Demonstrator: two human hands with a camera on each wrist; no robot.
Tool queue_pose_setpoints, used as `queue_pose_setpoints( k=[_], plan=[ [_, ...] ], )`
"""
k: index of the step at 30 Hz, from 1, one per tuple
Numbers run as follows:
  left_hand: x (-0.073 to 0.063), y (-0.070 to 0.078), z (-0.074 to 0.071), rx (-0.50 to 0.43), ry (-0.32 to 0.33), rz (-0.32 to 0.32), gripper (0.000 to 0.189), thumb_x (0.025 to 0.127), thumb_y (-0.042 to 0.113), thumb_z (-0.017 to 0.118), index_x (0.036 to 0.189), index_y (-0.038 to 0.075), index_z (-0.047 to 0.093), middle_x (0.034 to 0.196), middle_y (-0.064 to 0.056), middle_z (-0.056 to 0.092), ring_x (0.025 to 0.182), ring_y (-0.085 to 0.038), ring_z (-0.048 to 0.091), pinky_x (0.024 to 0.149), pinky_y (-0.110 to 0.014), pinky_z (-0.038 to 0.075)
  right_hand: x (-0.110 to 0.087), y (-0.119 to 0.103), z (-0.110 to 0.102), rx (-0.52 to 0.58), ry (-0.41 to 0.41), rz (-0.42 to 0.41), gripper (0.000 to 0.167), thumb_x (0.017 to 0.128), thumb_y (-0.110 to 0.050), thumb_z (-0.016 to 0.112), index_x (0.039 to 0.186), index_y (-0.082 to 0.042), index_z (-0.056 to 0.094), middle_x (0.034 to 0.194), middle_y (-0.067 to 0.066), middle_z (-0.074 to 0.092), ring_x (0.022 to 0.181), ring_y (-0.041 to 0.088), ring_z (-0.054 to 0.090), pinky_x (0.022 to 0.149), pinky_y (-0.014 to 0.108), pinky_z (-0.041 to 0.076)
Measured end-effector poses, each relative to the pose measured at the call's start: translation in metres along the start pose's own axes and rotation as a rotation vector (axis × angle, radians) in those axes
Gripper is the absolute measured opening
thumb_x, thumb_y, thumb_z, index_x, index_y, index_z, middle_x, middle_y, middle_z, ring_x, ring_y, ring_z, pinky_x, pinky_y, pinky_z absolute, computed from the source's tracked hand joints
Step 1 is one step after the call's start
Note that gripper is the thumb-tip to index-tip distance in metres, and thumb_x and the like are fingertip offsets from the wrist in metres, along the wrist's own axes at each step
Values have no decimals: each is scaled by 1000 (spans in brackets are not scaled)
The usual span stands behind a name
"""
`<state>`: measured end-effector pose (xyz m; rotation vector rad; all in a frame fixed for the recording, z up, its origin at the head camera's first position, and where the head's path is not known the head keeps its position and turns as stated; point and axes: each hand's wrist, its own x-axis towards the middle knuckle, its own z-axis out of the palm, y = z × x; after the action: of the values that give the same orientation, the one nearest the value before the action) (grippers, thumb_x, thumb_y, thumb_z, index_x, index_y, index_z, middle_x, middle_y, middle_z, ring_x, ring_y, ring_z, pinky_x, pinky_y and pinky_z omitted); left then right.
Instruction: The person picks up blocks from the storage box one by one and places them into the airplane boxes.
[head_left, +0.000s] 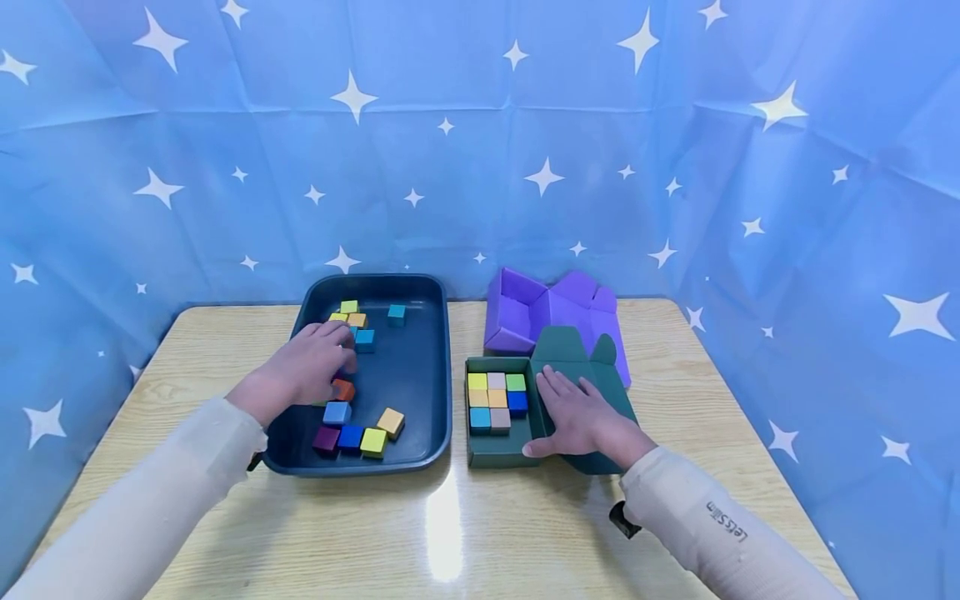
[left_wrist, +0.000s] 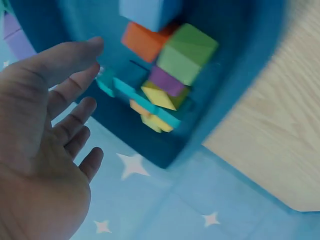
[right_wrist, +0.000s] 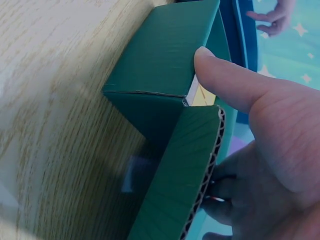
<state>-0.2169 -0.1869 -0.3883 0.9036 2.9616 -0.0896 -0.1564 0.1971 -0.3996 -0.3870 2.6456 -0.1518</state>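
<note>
My left hand [head_left: 317, 364] hovers over the left part of a dark blue tray [head_left: 417, 379], its fingers loosely bent and holding nothing. Under and around it lie coloured cubes, among them an orange-red cube [head_left: 343, 389], a light blue cube [head_left: 337, 412] and, in the left wrist view, a green cube [left_wrist: 188, 53]. On the right, my right hand [head_left: 583, 417] rests with spread fingers on the opened lid [head_left: 561, 344] of a green cardboard box [head_left: 501, 459]. Its thumb lies at the box's rim. Inside the box, several cubes sit in rows at the back, with bare floor in front.
Behind the green box stands an open purple cardboard box [head_left: 514, 321], partly covered by the green lid. A yellow cube [head_left: 373, 442] and a tan cube [head_left: 391, 422] lie near the tray's front. A blue star-patterned cloth [head_left: 480, 183] hangs beyond the wooden table [head_left: 360, 533].
</note>
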Motion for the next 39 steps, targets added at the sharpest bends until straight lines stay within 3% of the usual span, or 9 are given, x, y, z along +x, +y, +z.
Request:
queue_pose_setpoints(
  k=[6,15,25,33,39],
  plan=[
    [-4,-12,10,20,-29,2,22,70,17,86,89,17,75,118,-9,61,124,-33,44,106,-54,40,-1,0,-1,-2,-5,0,111,80,-60,69,155,-1,13,164,17,8,152,36,11,120,61,8],
    [0,-10,22,107,-27,21,22,67,17,89,82,14,74,109,-9,62,115,-31,48,105,-52,42,-1,-2,-1,-1,-10,-1,111,80,-60,69,155,-2,12,164,17,8,152,35,10,121,61,7],
    [4,-6,32,232,-50,34,26,71,21,87,93,10,77,120,-12,63,123,-32,47,108,-51,41,-1,-2,-1,-2,-12,5,111,80,-61,69,156,-3,12,164,16,7,152,35,10,121,61,6],
    [6,-10,29,113,-47,-26,24,70,23,86,87,10,76,120,-12,61,122,-32,46,108,-54,40,-2,-2,-2,-3,-15,10,110,81,-59,69,156,-3,11,165,15,6,152,34,9,121,60,6],
    [8,-13,15,12,-7,-63,26,70,28,84,84,10,73,123,-12,59,127,-34,42,109,-56,37,-3,-3,-3,-7,-24,10,110,81,-60,68,156,-3,11,165,15,6,152,35,9,121,60,5]
  ],
)
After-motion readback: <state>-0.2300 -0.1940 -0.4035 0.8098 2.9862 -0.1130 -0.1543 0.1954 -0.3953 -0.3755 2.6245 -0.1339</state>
